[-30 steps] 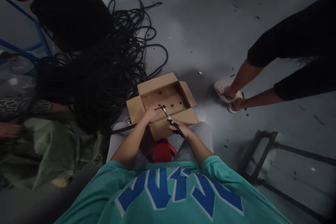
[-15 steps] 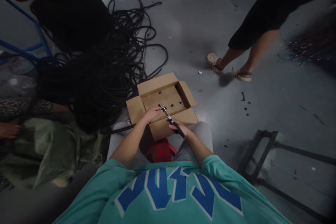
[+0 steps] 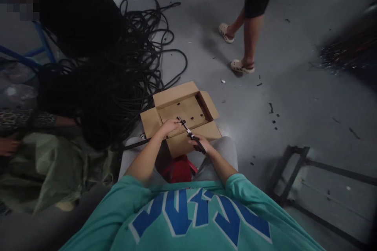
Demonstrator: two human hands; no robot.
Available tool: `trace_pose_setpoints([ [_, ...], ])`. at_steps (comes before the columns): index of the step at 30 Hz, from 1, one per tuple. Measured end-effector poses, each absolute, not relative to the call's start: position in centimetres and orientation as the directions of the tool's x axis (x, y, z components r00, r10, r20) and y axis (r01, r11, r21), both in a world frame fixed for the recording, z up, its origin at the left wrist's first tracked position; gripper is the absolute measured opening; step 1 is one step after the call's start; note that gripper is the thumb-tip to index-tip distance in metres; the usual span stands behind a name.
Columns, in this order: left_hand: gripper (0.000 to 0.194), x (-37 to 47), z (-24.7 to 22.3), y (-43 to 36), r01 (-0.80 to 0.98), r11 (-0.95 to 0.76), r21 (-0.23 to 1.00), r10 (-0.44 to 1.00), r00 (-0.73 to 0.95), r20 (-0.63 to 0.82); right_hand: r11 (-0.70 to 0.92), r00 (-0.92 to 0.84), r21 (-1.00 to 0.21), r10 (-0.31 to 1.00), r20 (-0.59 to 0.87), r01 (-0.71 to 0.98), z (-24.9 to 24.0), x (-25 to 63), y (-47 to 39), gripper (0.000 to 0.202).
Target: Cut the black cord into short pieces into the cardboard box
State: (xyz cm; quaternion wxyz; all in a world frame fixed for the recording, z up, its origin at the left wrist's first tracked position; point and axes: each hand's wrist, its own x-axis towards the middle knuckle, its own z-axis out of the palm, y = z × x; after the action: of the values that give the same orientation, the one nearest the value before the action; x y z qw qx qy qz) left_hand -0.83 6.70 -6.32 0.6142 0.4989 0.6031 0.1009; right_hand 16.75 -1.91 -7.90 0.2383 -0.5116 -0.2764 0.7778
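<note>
My left hand [image 3: 171, 126] is closed over the open cardboard box [image 3: 174, 93], pinching the end of a black cord [image 3: 135, 144]. That cord runs across my lap and under my left forearm. My right hand [image 3: 202, 142] is wrapped round the black handles of a pair of scissors [image 3: 187, 129]. Their metal blades point up and left, right at my left fingertips, where the cord's end shows. Whether the blades are parted is too small to tell. A few short black pieces [image 3: 192, 118] lie on the box's bottom.
A large tangled heap of black cord [image 3: 118, 66] lies on the left. Green cloth [image 3: 50, 164] and another person's hand [image 3: 8, 146] are at the left edge. A person in light clogs [image 3: 242, 66] is ahead on the right. A dark metal frame [image 3: 294, 172] stands at right.
The person in clogs has walked leftward and farther off. My hands, the scissors and the box stay almost where they were.
</note>
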Motion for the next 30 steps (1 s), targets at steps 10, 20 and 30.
trace_pose_setpoints([
  [10, 0.024, -1.4, -6.9, 6.8, 0.430, 0.521, 0.737, 0.686, 0.302, -0.662, -0.740, -0.401, -0.671, 0.630, -0.665, -0.048, -8.2, 17.0, -1.8, 0.050],
  [20, 0.031, -2.1, -7.2, 7.5, 0.483, 0.554, 0.678, 0.536, 0.415, -0.735, -0.716, -0.425, -0.698, 0.640, -0.640, -0.028, -7.6, 17.0, -1.1, 0.043],
  [30, 0.033, -2.3, -8.5, 7.9, 0.479, 0.579, 0.660, 0.514, 0.413, -0.751, -0.736, -0.375, -0.674, 0.643, -0.668, -0.060, -9.5, 16.6, -1.4, 0.043],
])
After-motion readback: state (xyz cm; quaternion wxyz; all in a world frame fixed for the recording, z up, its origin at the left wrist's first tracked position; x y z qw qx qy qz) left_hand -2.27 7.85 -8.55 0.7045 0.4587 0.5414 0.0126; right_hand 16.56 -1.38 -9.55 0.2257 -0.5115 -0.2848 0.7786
